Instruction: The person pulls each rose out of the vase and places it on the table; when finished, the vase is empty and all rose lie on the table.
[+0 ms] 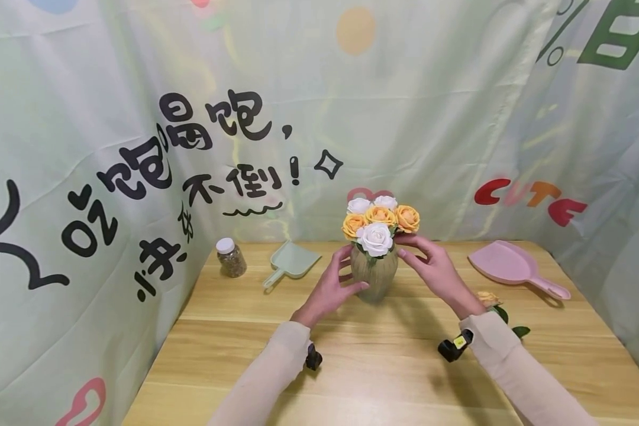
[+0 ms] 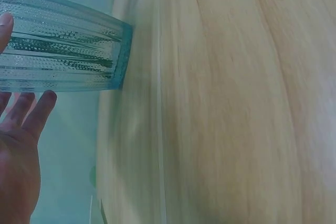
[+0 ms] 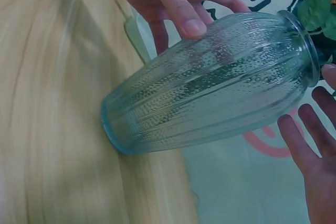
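A ribbed, clear glass vase [image 1: 374, 275] stands upright, its base at the tabletop in the right wrist view. White and orange roses [image 1: 377, 238] with green leaves fill its mouth. My left hand [image 1: 331, 289] holds the vase's left side, thumb across the front and fingers round the side. At the upper right of the vase, my right hand [image 1: 438, 271] is by the rim under the blooms. In the right wrist view that hand [image 3: 321, 169] has its fingers spread and extended beside the neck. The flower stems are mostly hidden in the textured glass.
Behind my right forearm lies an orange rose [image 1: 488, 299] with leaves, partly covered by the sleeve. A pink dustpan [image 1: 503, 262] lies at the back right, a pale green dustpan [image 1: 294, 260] at the back left. Left of that stands a white-capped jar [image 1: 231, 259]. Printed cloth [image 1: 431, 118] surrounds the table.
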The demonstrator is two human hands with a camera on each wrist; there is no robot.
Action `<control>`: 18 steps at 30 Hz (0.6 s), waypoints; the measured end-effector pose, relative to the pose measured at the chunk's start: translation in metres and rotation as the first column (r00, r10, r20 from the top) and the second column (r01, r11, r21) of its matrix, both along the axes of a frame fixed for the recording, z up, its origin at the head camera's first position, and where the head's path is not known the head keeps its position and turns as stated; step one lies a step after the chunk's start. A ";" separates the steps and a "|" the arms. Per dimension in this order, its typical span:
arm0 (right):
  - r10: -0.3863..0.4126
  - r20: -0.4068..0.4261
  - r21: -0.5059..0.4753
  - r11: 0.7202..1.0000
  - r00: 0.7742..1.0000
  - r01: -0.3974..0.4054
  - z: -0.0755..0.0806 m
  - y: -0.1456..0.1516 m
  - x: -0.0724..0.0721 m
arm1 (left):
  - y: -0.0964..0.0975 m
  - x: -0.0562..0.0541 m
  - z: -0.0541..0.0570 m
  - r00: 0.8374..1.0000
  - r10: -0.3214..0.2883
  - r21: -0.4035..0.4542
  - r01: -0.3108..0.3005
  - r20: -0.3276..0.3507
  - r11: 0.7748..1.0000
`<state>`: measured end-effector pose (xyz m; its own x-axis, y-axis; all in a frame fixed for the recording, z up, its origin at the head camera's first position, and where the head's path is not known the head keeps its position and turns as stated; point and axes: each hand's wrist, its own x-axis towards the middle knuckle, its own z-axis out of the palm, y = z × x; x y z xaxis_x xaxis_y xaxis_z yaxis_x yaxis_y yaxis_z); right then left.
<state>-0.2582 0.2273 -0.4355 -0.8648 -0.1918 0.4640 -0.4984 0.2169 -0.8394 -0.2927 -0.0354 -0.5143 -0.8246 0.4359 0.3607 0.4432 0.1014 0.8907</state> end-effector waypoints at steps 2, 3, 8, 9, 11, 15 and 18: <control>0.006 0.002 -0.003 1.000 1.000 -0.006 -0.001 -0.003 0.001 | -0.003 0.000 -0.001 1.000 0.000 0.001 0.000 0.002 1.000; 0.010 0.004 -0.003 1.000 1.000 -0.010 -0.001 -0.005 0.002 | -0.005 0.000 -0.001 1.000 0.001 0.002 -0.001 0.002 1.000; 0.025 0.002 -0.002 1.000 1.000 -0.025 0.000 -0.011 0.004 | -0.012 0.002 0.000 1.000 0.020 0.000 -0.020 -0.003 1.000; 0.030 0.002 -0.002 1.000 1.000 -0.030 0.000 -0.011 0.004 | -0.012 0.002 0.001 1.000 0.025 0.001 -0.025 -0.001 1.000; 0.039 0.002 0.001 0.999 0.999 -0.039 0.001 -0.012 0.005 | -0.012 0.003 0.002 1.000 0.031 0.008 -0.031 -0.003 0.999; 0.029 0.011 0.018 0.999 1.000 -0.029 0.001 -0.012 0.006 | -0.010 0.003 0.007 0.999 0.036 0.007 -0.036 -0.001 0.999; 0.011 0.004 0.028 1.000 1.000 -0.011 0.003 -0.012 0.006 | -0.009 0.003 0.008 0.999 0.046 -0.002 -0.046 0.004 0.999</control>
<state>-0.2526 0.2148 -0.4326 -0.8643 -0.2140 0.4552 -0.4978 0.2354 -0.8347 -0.2894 -0.0443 -0.5066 -0.8450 0.3986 0.3565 0.4346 0.1234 0.8921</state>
